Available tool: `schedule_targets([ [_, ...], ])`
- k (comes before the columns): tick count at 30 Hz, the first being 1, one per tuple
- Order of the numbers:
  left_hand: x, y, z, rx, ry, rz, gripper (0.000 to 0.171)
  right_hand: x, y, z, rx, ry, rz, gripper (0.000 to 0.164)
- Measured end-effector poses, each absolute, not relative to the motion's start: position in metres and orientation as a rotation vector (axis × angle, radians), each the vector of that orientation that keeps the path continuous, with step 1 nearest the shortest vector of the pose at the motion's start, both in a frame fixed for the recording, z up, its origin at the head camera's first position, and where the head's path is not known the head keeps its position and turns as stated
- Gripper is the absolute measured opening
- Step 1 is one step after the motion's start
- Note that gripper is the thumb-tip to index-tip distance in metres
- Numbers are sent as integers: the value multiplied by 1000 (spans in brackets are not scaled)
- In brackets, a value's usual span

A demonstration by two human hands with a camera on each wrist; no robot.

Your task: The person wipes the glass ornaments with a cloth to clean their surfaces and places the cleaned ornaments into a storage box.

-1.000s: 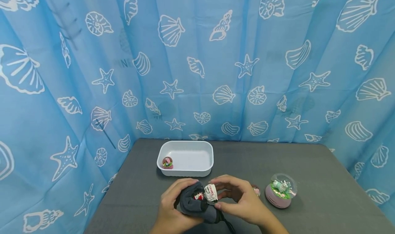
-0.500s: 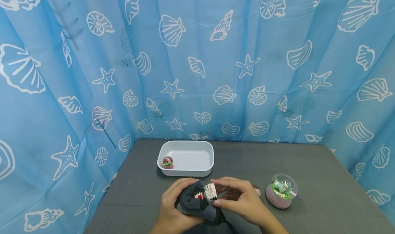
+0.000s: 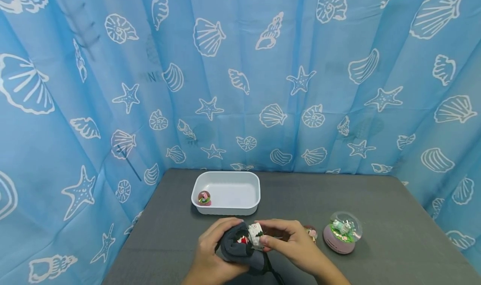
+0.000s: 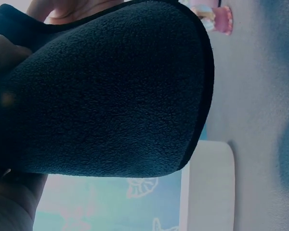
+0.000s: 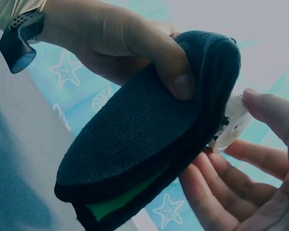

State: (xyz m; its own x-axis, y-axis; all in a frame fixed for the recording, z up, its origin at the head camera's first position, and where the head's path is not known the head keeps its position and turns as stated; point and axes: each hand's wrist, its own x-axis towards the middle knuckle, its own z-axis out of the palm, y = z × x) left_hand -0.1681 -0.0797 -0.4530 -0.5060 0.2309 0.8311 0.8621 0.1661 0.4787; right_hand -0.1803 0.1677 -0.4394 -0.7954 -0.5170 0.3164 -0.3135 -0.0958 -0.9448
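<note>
My left hand (image 3: 214,253) grips a folded dark grey fleece cloth (image 3: 234,248) with black edging; a black cord trails below it. Fleece (image 4: 120,96) fills much of the left wrist view. Seen from the right wrist, my left thumb presses the outer side, and a green strip (image 5: 130,197) shows within the fold. A small ornament with a white, rounded base (image 3: 256,235) sits at the cloth's opening, with something red and white (image 3: 243,239) beside it inside. My right hand (image 3: 289,241) pinches that white base between thumb and fingers. The ornament's remaining part is hidden by cloth.
Behind the hands stands a white tray (image 3: 244,211) with a small pink snow globe (image 3: 204,198) in its left corner. A larger snow globe (image 3: 340,235) stands at right, and another small globe (image 3: 311,232) is partly hidden behind my right hand. A blue shell-print curtain (image 3: 240,109) backs the grey table (image 3: 158,235).
The right thumb and fingers have shifted over the white base, which has turned so its red lettering shows less. The left hand and cloth have barely moved.
</note>
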Motion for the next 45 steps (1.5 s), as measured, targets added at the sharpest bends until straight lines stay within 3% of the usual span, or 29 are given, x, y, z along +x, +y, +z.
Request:
schedule_targets([
  [21, -171, -75, -456, -1081, -1817, -1264, 76, -182, 163, -432, -745, 1983, -1984, 29],
  [26, -170, -75, -455, -1079, -1808, -1294, 74, -182, 167, -434, -828, 2040, -1963, 31],
  [37, -170, -78, -454, -1059, -1790, -1327, 76, -184, 168, -439, -1228, 1988, -1994, 53],
  [45, -169, -81, -454, -1056, -1805, -1335, 77, -181, 166, -440, -1231, 2041, -1992, 50],
])
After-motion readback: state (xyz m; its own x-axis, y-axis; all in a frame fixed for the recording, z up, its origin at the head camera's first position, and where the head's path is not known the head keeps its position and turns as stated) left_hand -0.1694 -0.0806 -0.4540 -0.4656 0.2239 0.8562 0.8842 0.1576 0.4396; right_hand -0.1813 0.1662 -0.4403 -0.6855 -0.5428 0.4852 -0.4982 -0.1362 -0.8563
